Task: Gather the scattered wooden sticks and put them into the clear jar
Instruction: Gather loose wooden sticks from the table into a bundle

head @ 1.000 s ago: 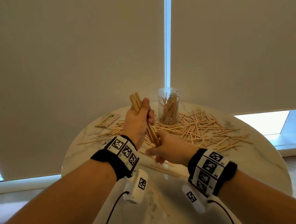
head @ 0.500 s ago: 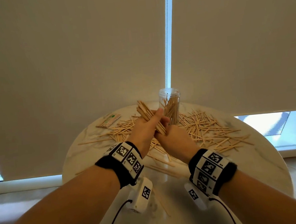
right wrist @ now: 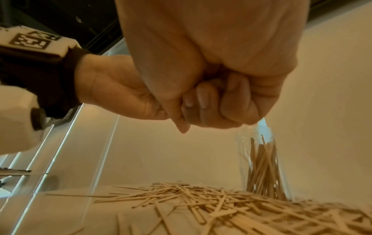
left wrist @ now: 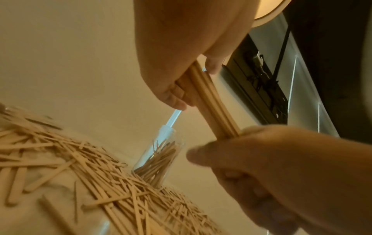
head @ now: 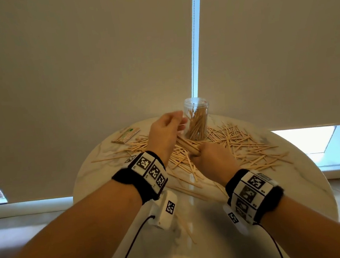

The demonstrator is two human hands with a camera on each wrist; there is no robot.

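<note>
A clear jar [head: 197,120] stands upright at the back of the round table, partly filled with wooden sticks; it also shows in the wrist views [left wrist: 161,152] [right wrist: 261,167]. Loose sticks [head: 239,143] [left wrist: 80,167] [right wrist: 201,198] lie scattered around its base. Both hands hold one bundle of sticks [head: 185,145] [left wrist: 211,108] just in front of the jar, slanting up towards it. My left hand [head: 165,133] [left wrist: 171,71] curls round the bundle's far end beside the jar. My right hand [head: 211,158] [right wrist: 221,79] is a fist round its near end.
The marble table [head: 294,179] ends close behind the jar, against closed roller blinds. A flat packet of sticks [head: 125,135] lies at the back left. A few single sticks [head: 187,233] lie near the front, between my wrists.
The bundle has dropped from nearly upright to a low slant towards the jar. My left hand has slid forward to the jar, and my right hand has closed on the near end.
</note>
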